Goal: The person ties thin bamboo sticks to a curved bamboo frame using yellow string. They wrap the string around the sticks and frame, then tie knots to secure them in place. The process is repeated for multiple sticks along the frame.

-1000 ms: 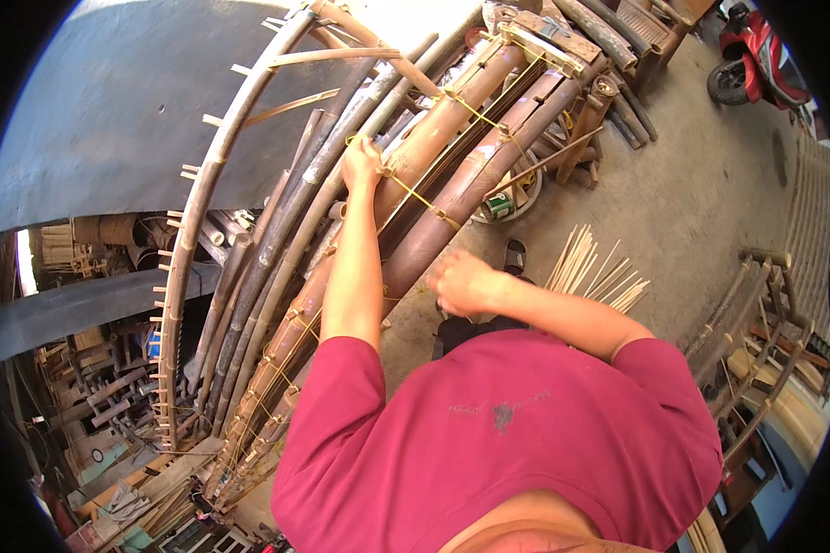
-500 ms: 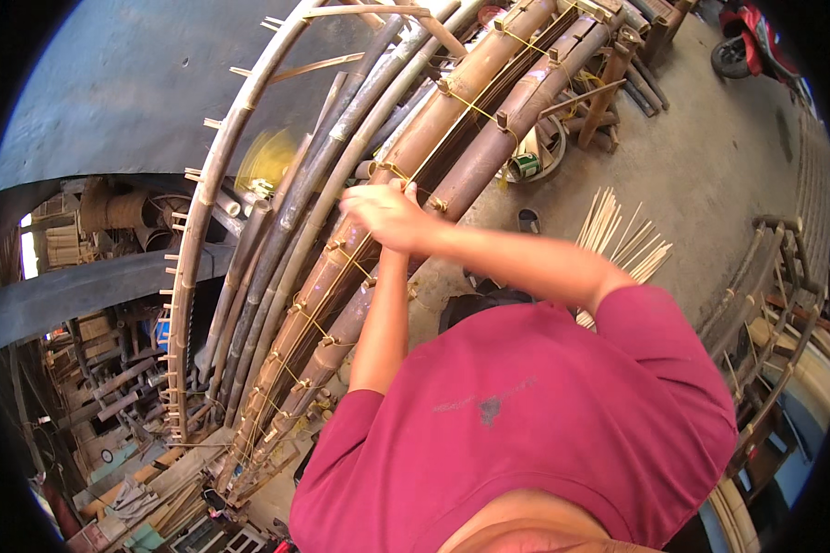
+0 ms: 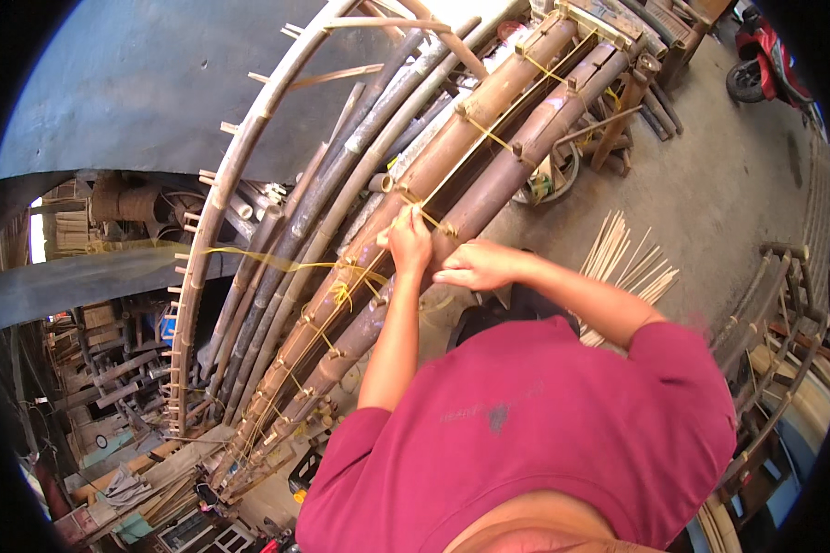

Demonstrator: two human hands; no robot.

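Observation:
Two long brown bamboo poles lie side by side, the left pole (image 3: 443, 147) and the right pole (image 3: 493, 189), with thin yellow cord (image 3: 485, 133) crossing between small pegs along them. My left hand (image 3: 409, 241) is pinched on the yellow cord at a peg of the left pole. Beside the right pole, my right hand (image 3: 478, 264) is closed in a loose fist; what it holds, if anything, is hidden. A yellow strip (image 3: 260, 253) trails out leftward, partly blurred, and a small yellow bundle (image 3: 341, 294) hangs against the left pole below my left hand.
A curved bamboo frame with pegs (image 3: 242, 138) and several dark bamboo poles (image 3: 304, 221) stand to the left. Thin sticks (image 3: 632, 267) fan out on the floor at right. A basin (image 3: 553, 175) sits beyond the poles, and a red motorcycle (image 3: 773, 64) at the far right.
My right hand has come off the left wrist and moved down and right, beside the right pole. The blurred yellow bundle at left has gone; a yellow strip now trails there. The view has shifted slightly.

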